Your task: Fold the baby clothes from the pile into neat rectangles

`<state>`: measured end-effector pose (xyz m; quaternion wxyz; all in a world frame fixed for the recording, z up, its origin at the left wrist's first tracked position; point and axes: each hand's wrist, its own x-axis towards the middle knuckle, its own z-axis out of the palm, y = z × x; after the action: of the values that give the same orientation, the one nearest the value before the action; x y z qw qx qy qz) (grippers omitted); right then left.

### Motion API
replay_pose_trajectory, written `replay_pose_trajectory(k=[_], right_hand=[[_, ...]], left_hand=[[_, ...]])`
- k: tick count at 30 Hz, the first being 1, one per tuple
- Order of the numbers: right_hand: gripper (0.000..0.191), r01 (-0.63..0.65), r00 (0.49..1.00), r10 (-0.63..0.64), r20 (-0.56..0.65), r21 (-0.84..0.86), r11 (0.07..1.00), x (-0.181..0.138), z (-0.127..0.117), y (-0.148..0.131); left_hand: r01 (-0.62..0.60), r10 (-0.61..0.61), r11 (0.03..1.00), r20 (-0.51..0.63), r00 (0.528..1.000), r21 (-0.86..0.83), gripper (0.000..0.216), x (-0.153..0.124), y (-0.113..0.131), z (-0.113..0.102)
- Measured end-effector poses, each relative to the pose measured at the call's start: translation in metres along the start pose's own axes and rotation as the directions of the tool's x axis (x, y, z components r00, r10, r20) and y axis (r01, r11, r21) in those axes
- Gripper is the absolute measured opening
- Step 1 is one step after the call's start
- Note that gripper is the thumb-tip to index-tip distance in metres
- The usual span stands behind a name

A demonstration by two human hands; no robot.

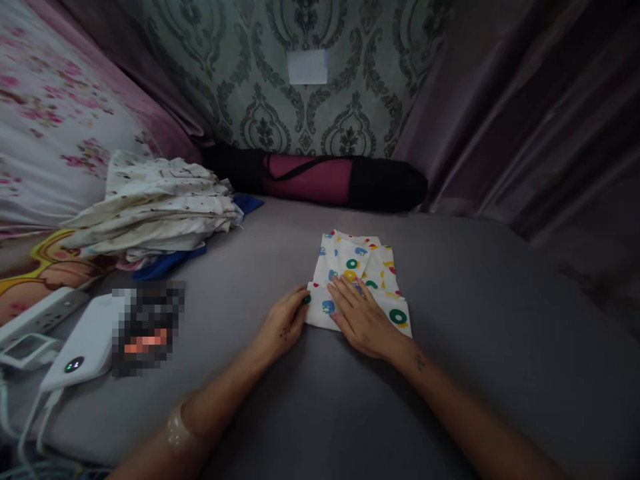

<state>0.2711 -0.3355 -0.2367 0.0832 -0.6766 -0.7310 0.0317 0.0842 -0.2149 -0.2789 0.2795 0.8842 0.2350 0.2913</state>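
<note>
A small white garment [367, 270] with coloured ring prints lies folded on the grey bed sheet [475, 313]. My right hand [363, 319] lies flat on its near part, fingers stretched out and together. My left hand [283, 323] rests at the garment's near left corner, fingers curled down onto the edge of the cloth.
A stack of folded pale printed clothes [160, 210] sits at the left over something blue. A white power bank [85, 347] and a power strip [37, 317] lie near the left edge. A dark red and black rolled bag [325, 177] lies against the patterned wall. Curtains hang at the right.
</note>
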Motion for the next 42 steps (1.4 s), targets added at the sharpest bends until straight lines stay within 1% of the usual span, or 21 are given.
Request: replay_pose_trajectory(k=[2,4,8,11,14,17,19,21,23,25,26,27,29,30,31,33,34,36,38,40,42], right_hand=[[0.058,0.025,0.999,-0.026,0.033,0.032,0.999,0.004,0.007,-0.001],[0.059,0.019,0.998,-0.022,0.059,0.056,0.998,0.004,0.013,0.001],[0.059,-0.007,0.996,0.001,0.093,0.066,0.998,0.007,0.011,0.001],[0.058,-0.025,0.999,0.022,0.044,0.061,0.998,0.016,0.005,-0.009],[0.058,0.037,0.999,-0.036,-0.024,0.064,0.997,0.028,0.011,-0.02],[0.059,0.102,0.995,-0.101,-0.017,0.077,0.992,0.034,0.025,-0.026],[0.059,0.104,0.995,-0.104,-0.01,0.076,0.992,0.035,0.032,-0.027],[0.058,0.098,0.995,-0.098,-0.001,0.08,0.992,0.034,0.032,-0.027],[0.058,0.104,0.994,-0.106,0.015,0.097,0.99,0.033,0.026,-0.026],[0.059,0.07,0.998,-0.069,-0.007,0.097,0.993,0.029,0.018,-0.022],[0.059,0.015,0.999,-0.011,-0.046,0.081,0.997,0.027,0.016,-0.02],[0.06,-0.065,0.992,0.07,-0.1,0.058,0.996,0.024,0.014,-0.016],[0.062,-0.234,0.954,0.234,-0.188,0.023,0.972,0.019,0.016,-0.007],[0.063,-0.291,0.938,0.289,-0.193,0.017,0.957,0.017,0.02,-0.003],[0.063,-0.325,0.931,0.323,-0.171,0.016,0.946,0.016,0.024,0.001],[0.064,-0.345,0.934,0.345,-0.093,0.025,0.938,0.015,0.031,0.007],[0.065,-0.345,0.936,0.346,-0.06,0.035,0.938,0.015,0.033,0.01],[0.065,-0.329,0.944,0.331,-0.012,0.079,0.941,0.014,0.031,0.014],[0.065,-0.312,0.949,0.316,0.001,0.144,0.939,0.009,0.023,0.02],[0.065,-0.322,0.941,0.334,-0.047,0.171,0.931,-0.003,0.014,0.03],[0.064,-0.357,0.919,0.374,-0.123,0.142,0.923,-0.019,0.009,0.042]], left_hand=[[0.024,-0.024,1.0,-0.016,1.0,0.004,0.029,0.0,-0.001,-0.001],[0.043,-0.042,0.999,-0.025,0.999,0.007,0.028,0.0,-0.002,-0.002],[0.068,-0.067,0.998,-0.022,0.997,0.012,0.026,0.002,0.0,-0.005],[0.07,-0.07,0.997,-0.05,0.996,0.006,0.024,0.003,0.003,-0.007],[0.09,-0.09,0.996,-0.093,0.992,-0.003,0.022,0.004,0.003,-0.008],[0.137,-0.135,0.991,-0.13,0.982,0.007,0.022,0.004,0.001,-0.009],[0.154,-0.151,0.988,-0.144,0.978,0.014,0.022,0.003,-0.001,-0.009],[0.144,-0.14,0.989,-0.145,0.979,0.017,0.023,0.003,-0.002,-0.009],[0.107,-0.102,0.994,-0.142,0.985,0.023,0.023,0.002,-0.001,-0.009],[0.028,-0.024,0.999,-0.109,0.994,0.031,0.024,0.002,0.003,-0.01],[-0.026,0.03,0.999,-0.081,0.996,0.041,0.026,0.002,0.005,-0.01],[-0.085,0.087,0.995,-0.04,0.995,0.056,0.028,0.002,0.008,-0.01],[-0.183,0.174,0.977,0.085,0.981,0.108,0.036,0.001,0.015,-0.011],[-0.214,0.191,0.967,0.162,0.968,0.137,0.04,0.0,0.017,-0.01],[-0.236,0.193,0.958,0.241,0.951,0.162,0.043,-0.001,0.019,-0.01],[-0.261,0.176,0.946,0.37,0.912,0.192,0.047,-0.002,0.02,-0.009],[-0.267,0.169,0.943,0.406,0.898,0.199,0.048,-0.003,0.02,-0.008],[-0.274,0.17,0.941,0.427,0.888,0.197,0.049,-0.005,0.018,-0.008],[-0.271,0.179,0.945,0.405,0.897,0.183,0.047,-0.005,0.016,-0.008],[-0.27,0.199,0.95,0.364,0.91,0.155,0.045,-0.006,0.013,-0.008],[-0.277,0.225,0.953,0.323,0.919,0.122,0.044,-0.006,0.01,-0.008]])
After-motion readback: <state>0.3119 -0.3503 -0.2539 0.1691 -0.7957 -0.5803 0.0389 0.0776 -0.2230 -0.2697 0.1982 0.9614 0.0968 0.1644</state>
